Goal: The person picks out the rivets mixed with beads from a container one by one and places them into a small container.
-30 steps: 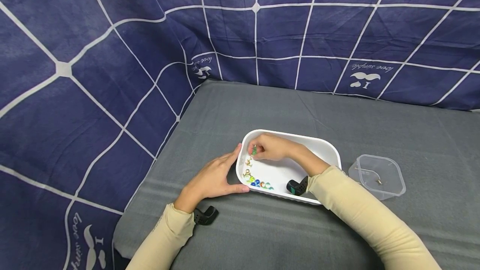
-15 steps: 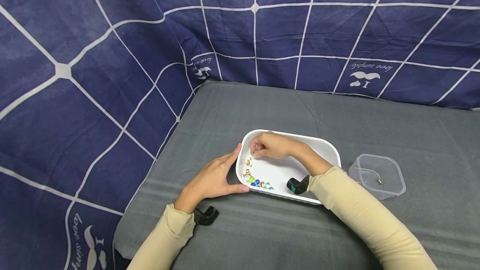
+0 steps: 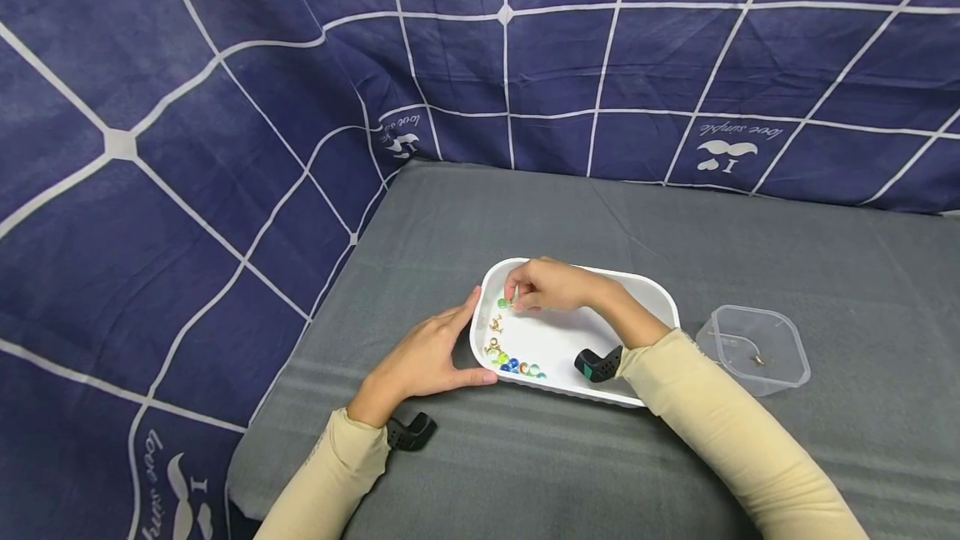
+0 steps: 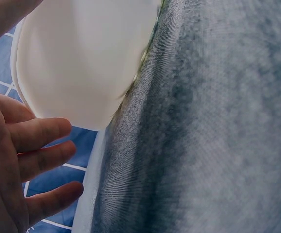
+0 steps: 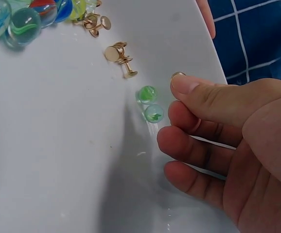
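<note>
A white tray lies on the grey cloth. My left hand rests against its left end, thumb on the near side, fingers extended and spread. Over the tray's far left part, my right hand pinches a small gold stud between thumb and forefinger; most of the stud is hidden. Just beside these fingertips, two green-swirled marbles, one a clear green marble, lie on the tray floor. Gold studs sit along the left wall. Several coloured marbles gather in the near left corner.
A clear plastic container stands to the right of the tray, with a small gold piece inside. Blue cloth with white lines hangs behind and at the left. Each wrist wears a black device.
My right hand has shifted slightly right, away from the tray's left wall. Green marbles at its fingertips now show on the tray floor to their left. My left hand stays in place.
</note>
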{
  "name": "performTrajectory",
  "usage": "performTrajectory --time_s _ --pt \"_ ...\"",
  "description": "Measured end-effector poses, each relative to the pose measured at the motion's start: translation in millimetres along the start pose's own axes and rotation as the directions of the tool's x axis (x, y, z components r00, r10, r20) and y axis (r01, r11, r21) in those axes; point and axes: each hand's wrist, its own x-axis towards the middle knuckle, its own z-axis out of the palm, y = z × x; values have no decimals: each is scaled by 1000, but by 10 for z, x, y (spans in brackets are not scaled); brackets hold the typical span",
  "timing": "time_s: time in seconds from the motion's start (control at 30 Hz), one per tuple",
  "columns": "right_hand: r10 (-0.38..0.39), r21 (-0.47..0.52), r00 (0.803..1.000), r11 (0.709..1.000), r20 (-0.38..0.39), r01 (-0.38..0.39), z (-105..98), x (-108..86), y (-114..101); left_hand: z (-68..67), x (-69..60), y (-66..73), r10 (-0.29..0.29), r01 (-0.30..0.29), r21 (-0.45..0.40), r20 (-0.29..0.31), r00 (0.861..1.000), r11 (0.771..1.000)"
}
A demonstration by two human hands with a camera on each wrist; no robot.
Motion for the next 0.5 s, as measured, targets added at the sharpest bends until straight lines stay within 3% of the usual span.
performTrajectory --time_s 0.5 --pt "-3 67 1000 998 -23 4 -72 -44 -30 2 -3 -10 10 -10 -2 -7 1000 1000"
